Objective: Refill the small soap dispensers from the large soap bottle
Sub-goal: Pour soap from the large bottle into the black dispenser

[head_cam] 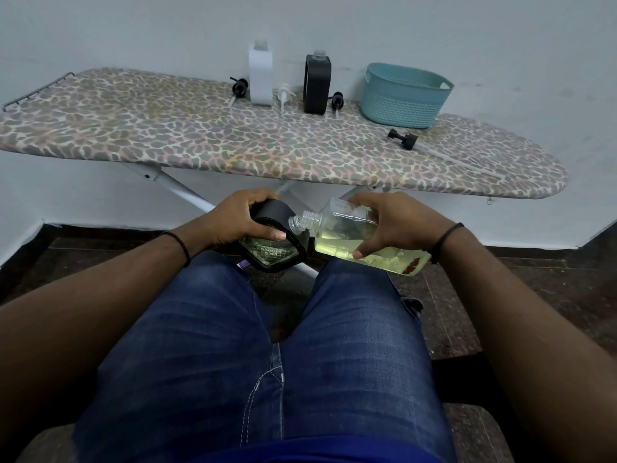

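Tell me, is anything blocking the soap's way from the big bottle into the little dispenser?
Nothing visible. Both necks are uncapped, and the big bottle tilts with its mouth right at the black dispenser's open neck.

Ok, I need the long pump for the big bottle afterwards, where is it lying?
The long pump lies on the ironing board toward its right end, just in front of the teal basket.

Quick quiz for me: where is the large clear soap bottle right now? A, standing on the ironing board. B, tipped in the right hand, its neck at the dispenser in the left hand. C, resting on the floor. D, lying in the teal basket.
B: the right hand holds the large soap bottle tilted, its open neck meeting the black dispenser gripped by the left hand above the lap.
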